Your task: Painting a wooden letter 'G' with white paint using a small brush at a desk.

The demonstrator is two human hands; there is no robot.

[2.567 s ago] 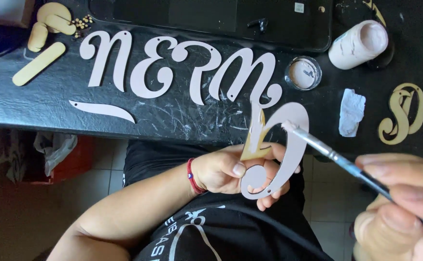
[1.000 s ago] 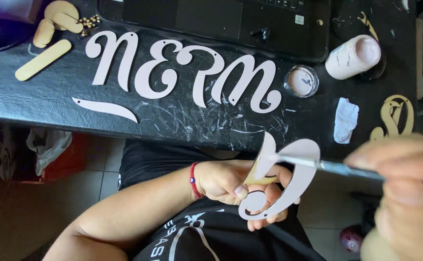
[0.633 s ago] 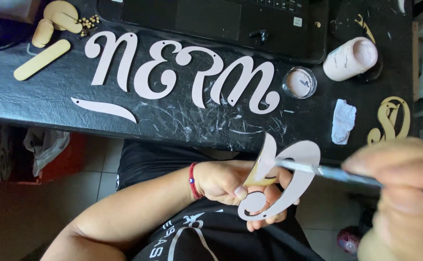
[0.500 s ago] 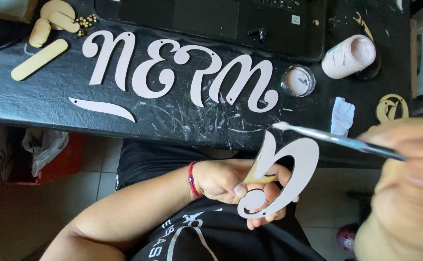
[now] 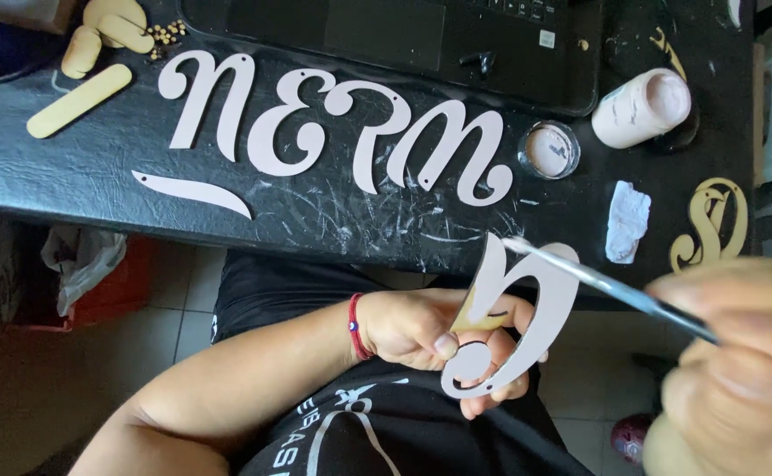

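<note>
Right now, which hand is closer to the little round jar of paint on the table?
The right. The right hand, holding the brush, sits below and to the right of the jar. The left hand, gripping the cutout letter, is lower and to the jar's left.

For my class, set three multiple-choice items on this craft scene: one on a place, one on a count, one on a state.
1. Where is the small round dish?
A. between the row of letters and the tipped jar
B. on the laptop
C. on the floor

2. How many painted letters lie in the row?
A. two
B. four
C. six

3. The cut-out letter is
A. flat on the table
B. held in the left hand
C. snapped in two

A: the jar lies to its right.
B: four shapes.
B: fingers grip it; the right hand holds a brush.
</note>
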